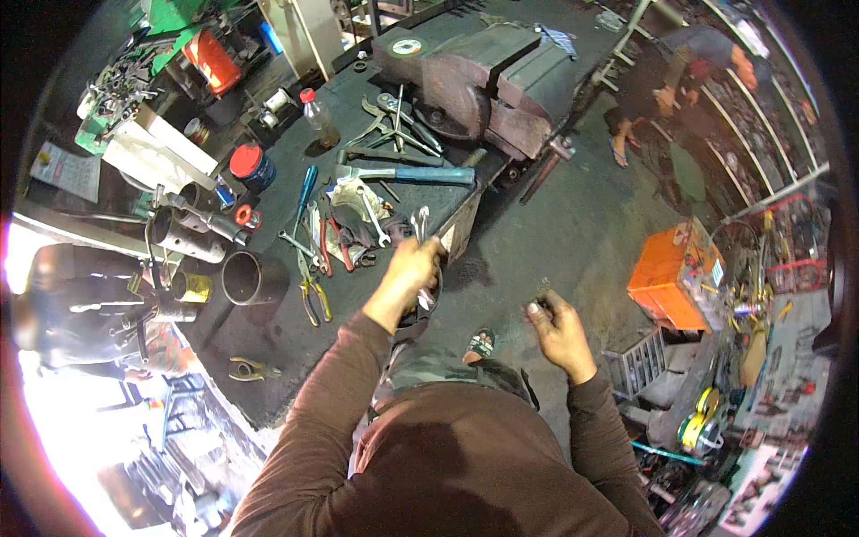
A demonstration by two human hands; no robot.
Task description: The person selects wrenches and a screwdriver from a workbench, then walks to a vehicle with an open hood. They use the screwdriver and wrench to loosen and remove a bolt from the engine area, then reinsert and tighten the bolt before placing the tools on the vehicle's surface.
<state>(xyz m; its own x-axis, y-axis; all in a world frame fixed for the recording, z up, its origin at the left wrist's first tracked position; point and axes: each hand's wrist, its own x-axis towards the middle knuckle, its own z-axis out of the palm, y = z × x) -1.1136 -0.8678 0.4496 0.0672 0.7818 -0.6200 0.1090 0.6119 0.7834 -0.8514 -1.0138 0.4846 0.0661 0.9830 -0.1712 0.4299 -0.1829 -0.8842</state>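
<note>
My left hand (414, 270) grips metal wrenches (420, 221) at the right edge of the dark workbench (219, 345). Just left of it lie an open-end wrench (371, 219) on a crumpled rag, red-handled pliers (325, 246) and yellow-handled pliers (318, 302). A hammer with a blue handle (434, 176) lies above them. My right hand (559, 331) hangs over the floor to the right of the bench, fingers curled and thumb drawn in; whatever it might hold is too small to make out.
A large vise (483, 85) sits at the bench's far end; a bottle (320, 121) and metal pipe (242, 277) stand left. Another person (680, 72) bends at upper right. An orange box (667, 273) stands right of me, beside cluttered shelving. A second person (63, 304) is at far left.
</note>
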